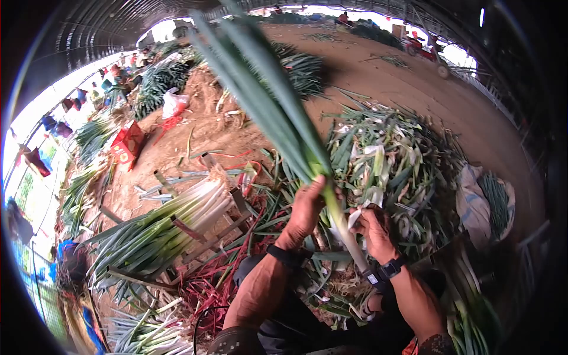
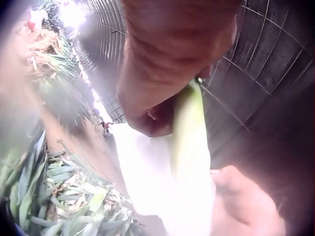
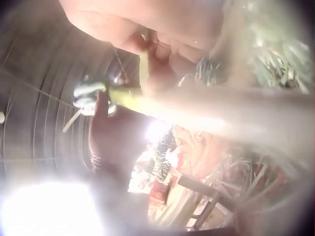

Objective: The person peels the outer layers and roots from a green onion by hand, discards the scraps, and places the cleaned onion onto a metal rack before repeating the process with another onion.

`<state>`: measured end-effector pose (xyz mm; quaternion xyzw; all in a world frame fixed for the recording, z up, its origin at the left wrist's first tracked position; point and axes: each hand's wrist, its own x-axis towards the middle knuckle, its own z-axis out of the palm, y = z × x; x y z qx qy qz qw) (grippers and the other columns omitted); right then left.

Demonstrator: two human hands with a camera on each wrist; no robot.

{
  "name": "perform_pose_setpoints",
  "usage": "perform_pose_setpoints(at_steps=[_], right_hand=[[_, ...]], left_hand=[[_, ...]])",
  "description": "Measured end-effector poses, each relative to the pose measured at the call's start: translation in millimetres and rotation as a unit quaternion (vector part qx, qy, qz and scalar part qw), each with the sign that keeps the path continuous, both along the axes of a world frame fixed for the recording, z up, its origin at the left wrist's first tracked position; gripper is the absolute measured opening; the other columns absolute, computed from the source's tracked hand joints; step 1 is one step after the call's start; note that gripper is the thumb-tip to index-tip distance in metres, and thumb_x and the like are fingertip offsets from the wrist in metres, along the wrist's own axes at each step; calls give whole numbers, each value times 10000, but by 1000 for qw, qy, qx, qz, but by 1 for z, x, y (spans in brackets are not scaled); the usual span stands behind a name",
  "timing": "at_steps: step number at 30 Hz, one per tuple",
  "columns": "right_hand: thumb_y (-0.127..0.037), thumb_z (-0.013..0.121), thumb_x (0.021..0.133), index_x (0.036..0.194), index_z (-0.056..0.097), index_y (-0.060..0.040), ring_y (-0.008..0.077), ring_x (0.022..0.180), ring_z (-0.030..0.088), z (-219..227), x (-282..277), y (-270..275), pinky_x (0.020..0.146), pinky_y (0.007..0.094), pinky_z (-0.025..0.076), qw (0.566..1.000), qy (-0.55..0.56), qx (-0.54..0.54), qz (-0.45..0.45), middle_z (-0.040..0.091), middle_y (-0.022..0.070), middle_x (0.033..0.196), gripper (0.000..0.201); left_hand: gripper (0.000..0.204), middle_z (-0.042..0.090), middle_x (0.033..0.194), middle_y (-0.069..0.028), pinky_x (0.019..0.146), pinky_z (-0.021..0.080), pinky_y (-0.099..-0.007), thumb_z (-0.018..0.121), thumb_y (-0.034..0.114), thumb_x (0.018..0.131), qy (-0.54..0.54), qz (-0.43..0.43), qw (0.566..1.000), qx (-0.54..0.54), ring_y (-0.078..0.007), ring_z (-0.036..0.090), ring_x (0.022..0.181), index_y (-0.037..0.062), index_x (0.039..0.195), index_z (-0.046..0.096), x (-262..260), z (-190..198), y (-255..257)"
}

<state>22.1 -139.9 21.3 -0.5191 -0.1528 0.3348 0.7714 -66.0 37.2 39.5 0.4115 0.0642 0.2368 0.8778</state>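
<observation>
My left hand (image 1: 306, 208) grips a large green onion (image 1: 337, 216) where its white stalk meets the green. The long tubular leaves (image 1: 266, 100) rise up and left from the fist, while the stalk slants down to the right. Beside the stalk, my right hand (image 1: 377, 229) pinches a pale strip of its outer skin (image 1: 355, 218). In the right wrist view that strip (image 3: 143, 71) stands away from the stalk, caught between thumb and fingers. The left wrist view shows the stalk (image 2: 189, 128) below the left hand, its lower part washed out by glare.
A heap of stripped leaves (image 1: 390, 160) lies ahead to the right. On the left, a wooden rack (image 1: 239, 204) holds a bundle of green onions (image 1: 171, 225). Red strings (image 1: 216, 290) are strewn beside my legs. A white sack (image 1: 473, 201) stands far right, and a red box (image 1: 127, 145) sits further left.
</observation>
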Motion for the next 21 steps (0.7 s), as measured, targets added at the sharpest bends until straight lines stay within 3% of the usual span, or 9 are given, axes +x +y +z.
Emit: perform_pose_setpoints(at_steps=[1,2,5,7,11,15,16,19,21], right_hand=[[-275,645,945,1088,601,-75,211,890,699,-1,0,3,671,288,580,997,68,39,5,694,95,1052,250],[-259,616,951,1072,585,-78,233,855,690,-1,-3,3,661,293,557,992,109,59,-30,676,84,979,220],[-221,580,951,1055,577,-67,227,759,659,4,-4,3,623,303,518,985,120,120,23,631,73,874,186],[-165,552,941,1008,573,-23,170,617,570,15,-10,4,590,297,474,990,49,100,82,571,57,740,158],[-143,563,948,949,655,13,67,540,534,33,-14,-15,523,232,428,970,-140,-79,182,597,15,648,181],[-136,618,889,926,701,6,78,634,620,21,-14,-51,570,240,485,829,-264,-370,326,693,39,746,169],[-160,636,892,961,711,7,89,659,641,7,-9,-56,569,236,485,808,-287,-387,339,713,44,780,196],[-222,683,908,1024,711,-2,109,736,670,1,-7,-50,629,262,532,911,-255,-266,186,733,46,845,250],[-264,702,938,1142,658,13,112,835,663,8,-3,-29,752,245,523,954,-199,-162,156,706,51,932,347]], left_hand=[[459,628,928,-105,817,527,-406,571,453,986,-30,-1,998,-63,-254,637,836,28,1157,540,2,-1,2],[527,585,891,-102,804,516,-428,560,537,964,-50,21,993,-101,-267,618,802,39,1133,518,5,-2,3],[417,545,794,-56,639,450,-357,525,540,965,-76,125,971,-189,-198,532,672,125,1009,511,3,-5,12],[399,488,717,-33,557,391,-297,515,571,957,-74,190,949,-239,-182,476,619,172,953,502,1,2,22],[415,478,694,-40,525,385,-307,513,589,953,-84,199,944,-248,-182,462,584,174,970,514,-9,1,44],[475,471,661,-28,478,377,-293,526,623,936,-117,181,955,-204,-151,461,555,151,948,573,-21,5,56],[492,482,659,-25,480,382,-293,525,639,929,-102,169,961,-194,-152,465,541,151,945,575,-23,3,56],[594,507,632,-15,476,394,-298,469,719,909,-58,195,968,-144,-165,485,509,135,907,577,-22,13,45],[649,495,608,-24,466,395,-307,427,749,905,-71,126,978,-151,-168,484,506,116,891,571,-17,1,39]])
